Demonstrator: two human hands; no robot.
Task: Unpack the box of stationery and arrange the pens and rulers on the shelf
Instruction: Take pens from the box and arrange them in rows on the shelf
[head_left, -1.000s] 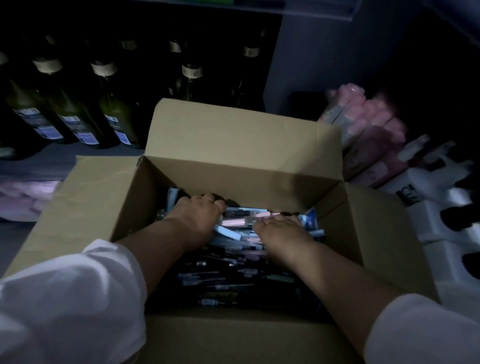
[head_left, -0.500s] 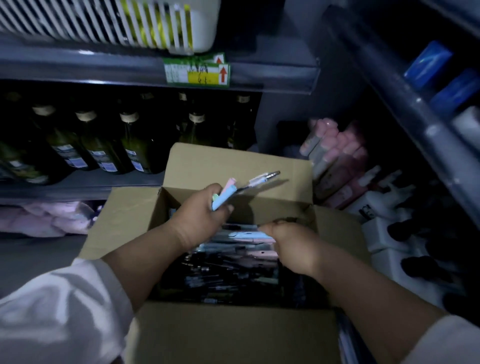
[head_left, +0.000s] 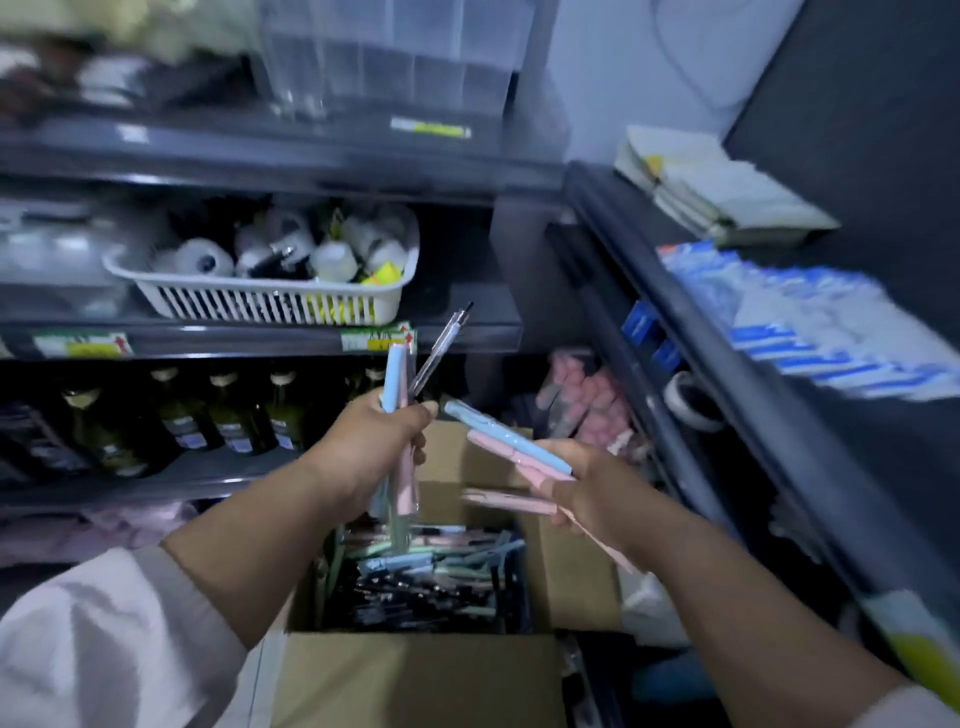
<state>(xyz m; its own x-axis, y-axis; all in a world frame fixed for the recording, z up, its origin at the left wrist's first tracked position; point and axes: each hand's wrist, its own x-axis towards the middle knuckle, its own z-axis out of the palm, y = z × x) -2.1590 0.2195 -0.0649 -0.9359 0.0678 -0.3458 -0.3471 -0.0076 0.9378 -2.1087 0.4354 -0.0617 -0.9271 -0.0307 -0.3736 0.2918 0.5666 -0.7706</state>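
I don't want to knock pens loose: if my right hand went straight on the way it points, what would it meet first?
Probably the left hand: the pale blue plastic pen in your right hand aims at it, tip nearly touching, though depth is unclear.

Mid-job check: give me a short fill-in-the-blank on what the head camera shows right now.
The left hand and the right hand each grip a bunch of ____.
More of them lie in the open cardboard ____ below the hands.
The white basket sits on the shelf above the row of green ____.
Missing words: pens; box; bottles.
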